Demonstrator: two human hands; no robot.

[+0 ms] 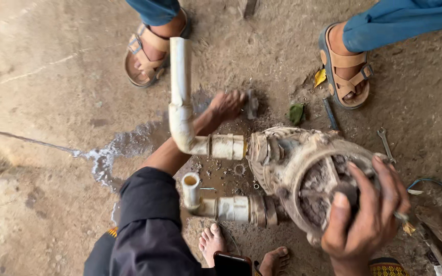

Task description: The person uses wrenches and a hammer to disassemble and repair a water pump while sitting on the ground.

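- The left hand (pixel 227 105) reaches out over the dirt floor (pixel 52 76) toward a small dark metal part (pixel 252 104). The hand is blurred, so I cannot tell whether its fingers are curled or spread, or whether they touch the part.
- The left arm, in a dark sleeve (pixel 147 220) pushed up to the elbow, passes behind the upper white pipe (pixel 181 87).
- The right hand (pixel 367 214) rests on the open face of a muddy pump (pixel 303 174), fingers bent and pressed down onto the dirty inner part. A small yellowish tool (pixel 405 223) sticks out from under this hand; how it is held is hidden.
- The pump lies on its side in the middle of the floor, between the person's bare feet (pixel 213 244) and another person's 2 sandalled feet.
- 2 white pipes join the pump's left side. The upper one bends up at an elbow; the lower short pipe (pixel 193 191) ends in an open mouth.
- A wet patch (pixel 116 151) spreads on the floor left of the pipes.
- A spanner (pixel 385 144) lies right of the pump, a dark bolt-like rod (pixel 330 113) above it, with a green leaf (pixel 296 113) and a yellow leaf (pixel 320 76) nearby.
- The other person's left sandal (pixel 147 56) and right sandal (pixel 348 69) stand at the top, below blue trousers (pixel 400 20).
- A phone (pixel 232 265) shows at the bottom edge.
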